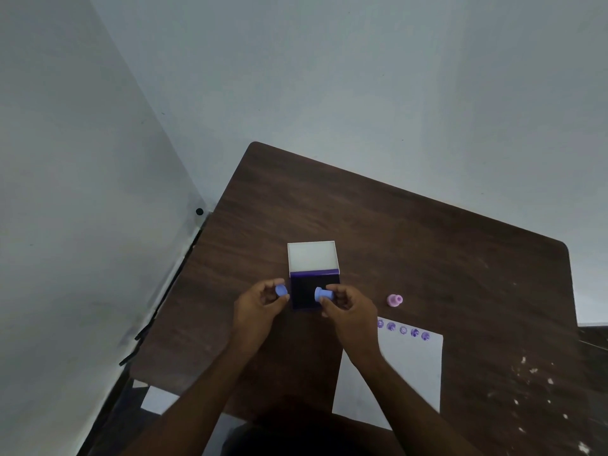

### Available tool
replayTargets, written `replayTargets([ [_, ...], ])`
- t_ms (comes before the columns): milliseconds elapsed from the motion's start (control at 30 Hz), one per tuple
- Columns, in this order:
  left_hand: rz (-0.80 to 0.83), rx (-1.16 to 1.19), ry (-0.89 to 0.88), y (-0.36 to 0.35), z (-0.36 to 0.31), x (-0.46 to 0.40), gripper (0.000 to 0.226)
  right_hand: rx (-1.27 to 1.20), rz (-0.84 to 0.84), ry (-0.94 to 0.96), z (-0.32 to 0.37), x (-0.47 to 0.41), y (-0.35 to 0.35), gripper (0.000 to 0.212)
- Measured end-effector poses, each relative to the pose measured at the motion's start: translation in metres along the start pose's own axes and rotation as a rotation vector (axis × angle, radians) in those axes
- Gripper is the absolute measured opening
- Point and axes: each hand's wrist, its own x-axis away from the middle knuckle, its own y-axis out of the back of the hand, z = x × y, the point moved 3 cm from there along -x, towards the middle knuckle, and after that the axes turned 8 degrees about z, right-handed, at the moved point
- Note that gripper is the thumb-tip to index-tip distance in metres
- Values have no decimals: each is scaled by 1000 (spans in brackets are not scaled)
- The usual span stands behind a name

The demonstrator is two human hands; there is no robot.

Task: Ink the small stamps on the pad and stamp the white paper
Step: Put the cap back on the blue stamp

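Two forearms reach up from the bottom edge toward an ink pad [307,296] at mid-table [411,232], its white lid [312,256] flipped open on the far side. Left of the pad, the left hand [260,309] pinches a small blue piece [280,290] between thumb and fingers, just off the pad's left edge; cap or second stamp, can't tell. Over the pad's right part, the right hand [348,309] grips a blue stamp [324,294] by its stem, lying sideways w/ its round face toward the left hand, not yet down on the ink. Right of the pad, well apart, a pink stamp [394,300] lies untouched on the wood. Near right of the pad, toward the camera, is the paper [404,373], w/ five purple prints [403,330] in a row along its far edge; the rest is blank. Step in hand, prob.: readying the blue stamp for inking. The next move calls for turning the face down, pressing it flat on the dark pad, then carrying it right to a blank spot on the paper.
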Motion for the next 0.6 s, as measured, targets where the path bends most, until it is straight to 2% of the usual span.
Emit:
replayTargets([
  [300,148,38,-81,1,-15,4,26,-23,28,38,3,1,-2,34],
  [467,201,127,-32,0,-15,2,41,-69,53,27,6,-1,-2,35],
  [600,205,140,-10,-1,-17,1,30,-132,96,16,9,-2,-3,35],
])
